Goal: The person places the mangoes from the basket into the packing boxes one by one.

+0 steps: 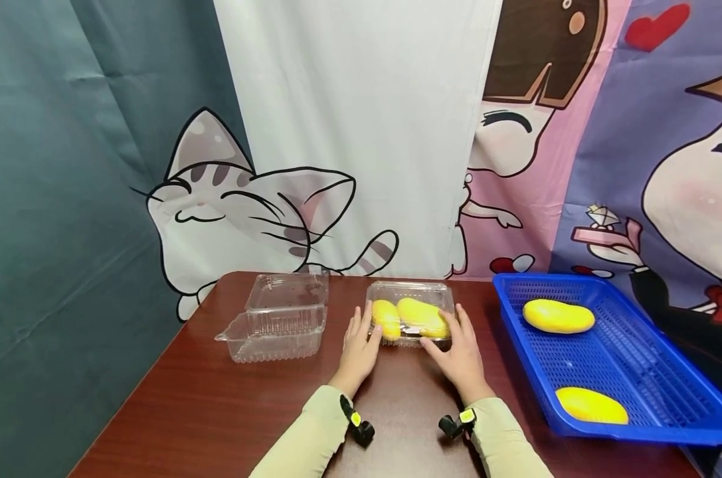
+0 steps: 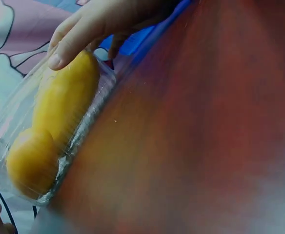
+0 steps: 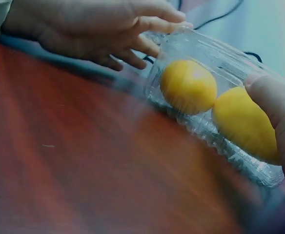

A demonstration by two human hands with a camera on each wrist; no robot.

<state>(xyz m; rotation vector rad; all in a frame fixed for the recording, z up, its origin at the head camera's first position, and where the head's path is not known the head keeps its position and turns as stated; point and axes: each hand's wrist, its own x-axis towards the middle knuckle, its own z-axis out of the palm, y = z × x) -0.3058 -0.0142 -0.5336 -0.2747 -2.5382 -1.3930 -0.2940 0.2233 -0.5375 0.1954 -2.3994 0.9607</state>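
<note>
A clear plastic clamshell box [image 1: 410, 288], lid down, stands on the table with two yellow mangoes inside, a left mango [image 1: 386, 320] and a larger right mango [image 1: 423, 317]. My left hand [image 1: 359, 348] is at its left end, fingers extended; in the right wrist view the left fingertips reach the box's corner. At the other end is my right hand [image 1: 461, 355], its fingers along the side and its thumb spread toward the front. The left wrist view has the right thumb [image 2: 67, 51] over the lid near the mango, with other fingers partly hidden behind the box.
On the left of the brown table [image 1: 229, 411] sits another clear clamshell box [image 1: 277, 332], lid raised. A blue plastic basket [image 1: 635, 352] at the right holds a far mango [image 1: 558, 316] and a near mango [image 1: 592, 405]. A printed curtain [image 1: 361, 133] hangs behind the table.
</note>
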